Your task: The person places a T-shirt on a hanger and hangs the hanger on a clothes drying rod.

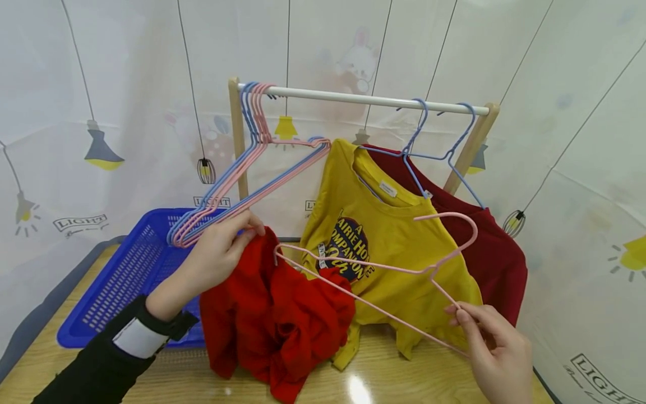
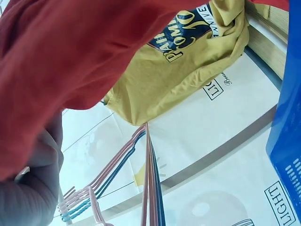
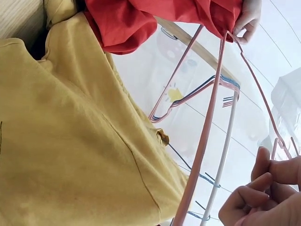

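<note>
Red shirt (image 1: 275, 314) bunched in your left hand (image 1: 219, 249), pink hanger (image 1: 373, 269) pinched in your right hand (image 1: 497, 345); threading an arm into the neck seemed next.

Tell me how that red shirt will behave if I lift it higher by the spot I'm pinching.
The red shirt is probably floppy: it hangs crumpled from the left hand, so most would sag and swing. It looks light, thin fabric. It may snag on the pink hanger, whose end sits in its folds.
</note>
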Demonstrator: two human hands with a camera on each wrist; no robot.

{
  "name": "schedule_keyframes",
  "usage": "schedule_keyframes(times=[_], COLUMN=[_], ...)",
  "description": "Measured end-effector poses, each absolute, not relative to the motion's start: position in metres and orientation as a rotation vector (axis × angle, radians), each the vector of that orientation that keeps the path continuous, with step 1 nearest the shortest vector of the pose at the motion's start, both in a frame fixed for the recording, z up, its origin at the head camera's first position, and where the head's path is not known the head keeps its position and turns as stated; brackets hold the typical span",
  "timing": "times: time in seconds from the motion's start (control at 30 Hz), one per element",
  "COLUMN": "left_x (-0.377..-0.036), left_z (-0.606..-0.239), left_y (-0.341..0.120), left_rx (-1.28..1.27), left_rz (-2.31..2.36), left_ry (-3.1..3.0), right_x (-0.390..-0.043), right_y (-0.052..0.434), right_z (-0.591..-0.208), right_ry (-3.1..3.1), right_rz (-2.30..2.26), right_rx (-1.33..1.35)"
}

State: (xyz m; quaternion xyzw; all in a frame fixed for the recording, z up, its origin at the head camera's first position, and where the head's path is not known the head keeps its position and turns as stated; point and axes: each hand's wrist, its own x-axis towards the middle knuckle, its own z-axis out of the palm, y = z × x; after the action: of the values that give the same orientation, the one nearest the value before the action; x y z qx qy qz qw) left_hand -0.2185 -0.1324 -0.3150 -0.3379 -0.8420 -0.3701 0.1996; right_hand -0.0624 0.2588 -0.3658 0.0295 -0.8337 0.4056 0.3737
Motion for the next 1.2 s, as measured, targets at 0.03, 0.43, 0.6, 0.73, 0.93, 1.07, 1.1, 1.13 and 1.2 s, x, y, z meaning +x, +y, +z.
schedule_keyframes(times=[0.03, 0.43, 0.6, 0.73, 0.93, 1.07, 1.1, 1.13, 1.2], left_x=[-0.219, -0.218, -0.216, -0.215, -0.211, -0.208, -0.208, -0.208, -0.207], left_z=[-0.315, -0.316, -0.316, -0.318, -0.322, -0.325, -0.325, -0.326, -0.327], left_y=[-0.133, -0.136, -0.136, -0.136, -0.135, -0.133, -0.133, -0.133, -0.132], left_rx=[-0.949, -1.143, -1.161, -1.147, -1.130, -1.157, -1.162, -1.166, -1.170], left_rz=[-1.040, -1.197, -1.226, -1.251, -1.189, -1.160, -1.149, -1.139, -1.111], left_ry=[-2.358, -2.321, -2.323, -2.332, -2.350, -2.354, -2.348, -2.338, -2.297], right_x=[-0.062, -0.073, -0.079, -0.080, -0.083, -0.084, -0.085, -0.085, -0.086], right_y=[0.258, 0.259, 0.260, 0.259, 0.259, 0.259, 0.258, 0.258, 0.258], right_z=[-0.365, -0.371, -0.373, -0.371, -0.371, -0.371, -0.372, -0.372, -0.372], right_ry=[-2.134, -2.081, -2.057, -2.076, -2.085, -2.095, -2.099, -2.102, -2.103], right_rz=[1.043, 1.061, 1.020, 1.025, 1.012, 1.061, 1.078, 1.091, 1.112], right_rx=[0.078, 0.284, 0.287, 0.217, 0.168, 0.149, 0.146, 0.143, 0.149])
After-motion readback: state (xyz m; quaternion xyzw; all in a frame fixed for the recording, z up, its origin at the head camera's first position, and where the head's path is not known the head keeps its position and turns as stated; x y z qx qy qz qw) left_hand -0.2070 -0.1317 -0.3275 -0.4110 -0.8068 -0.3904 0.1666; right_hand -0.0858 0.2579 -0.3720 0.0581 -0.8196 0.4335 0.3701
